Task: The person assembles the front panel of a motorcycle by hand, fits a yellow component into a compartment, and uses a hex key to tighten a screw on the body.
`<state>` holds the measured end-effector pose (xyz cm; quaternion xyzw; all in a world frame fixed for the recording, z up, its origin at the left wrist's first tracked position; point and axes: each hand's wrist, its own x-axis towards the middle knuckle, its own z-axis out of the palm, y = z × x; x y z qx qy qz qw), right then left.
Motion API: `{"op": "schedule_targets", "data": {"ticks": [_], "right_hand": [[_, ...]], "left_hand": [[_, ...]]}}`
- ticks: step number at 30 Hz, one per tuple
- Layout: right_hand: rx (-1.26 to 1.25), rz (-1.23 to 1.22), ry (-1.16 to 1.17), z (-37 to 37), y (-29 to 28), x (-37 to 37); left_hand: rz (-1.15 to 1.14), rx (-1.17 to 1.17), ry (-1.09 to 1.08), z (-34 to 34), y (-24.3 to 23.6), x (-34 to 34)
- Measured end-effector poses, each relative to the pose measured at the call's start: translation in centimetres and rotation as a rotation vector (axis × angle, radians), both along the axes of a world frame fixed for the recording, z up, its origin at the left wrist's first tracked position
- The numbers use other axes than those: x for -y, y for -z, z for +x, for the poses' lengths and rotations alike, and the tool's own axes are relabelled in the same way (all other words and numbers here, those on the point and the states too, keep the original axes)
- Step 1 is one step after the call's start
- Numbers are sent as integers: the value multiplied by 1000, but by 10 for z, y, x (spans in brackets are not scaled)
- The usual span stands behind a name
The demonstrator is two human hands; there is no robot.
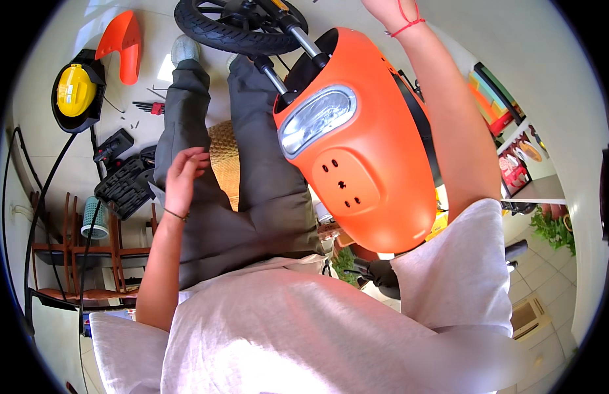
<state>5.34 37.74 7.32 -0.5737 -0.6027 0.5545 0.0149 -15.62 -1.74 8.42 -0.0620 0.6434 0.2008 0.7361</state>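
Observation:
An orange scooter front panel (397, 152) with an oval headlight (317, 122) leans over at the centre right. Silver fork tubes run from it to a black-tyred wheel (235, 29) at the top. My left hand (181, 176) hovers by my left thigh, fingers loosely bent and apart, with nothing seen in it. Past the scooter's right side my right arm stretches up; only the base of my right hand (382, 8), above a red string bracelet (408, 26), shows. Its fingers are cut off by the top edge, so what they touch is hidden.
Left on the floor lie an orange curved panel (124, 46), a yellow-and-black case (76, 90), a red-handled hex key set (150, 107) and an open black toolbox (126, 187). A woven stool (224, 157) shows between my legs. Wooden chair frames (71, 246) and a teal basket (94, 218) stand lower left.

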Motion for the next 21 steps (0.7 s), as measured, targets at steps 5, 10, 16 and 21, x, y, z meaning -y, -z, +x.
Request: {"op": "schedule_targets", "data": {"ticks": [5, 10, 16, 21], "right_hand": [[-58, 81, 202, -67, -46, 46], [-173, 111, 181, -163, -114, 173], [-525, -138, -97, -177, -196, 296], [-473, -138, -51, -138, -218, 335]], "left_hand": [[31, -166, 24, -39, 17, 51], [464, -376, 384, 37, -25, 53], [1241, -229, 532, 180, -129, -9], [1344, -438, 738, 235, -167, 7]]}}
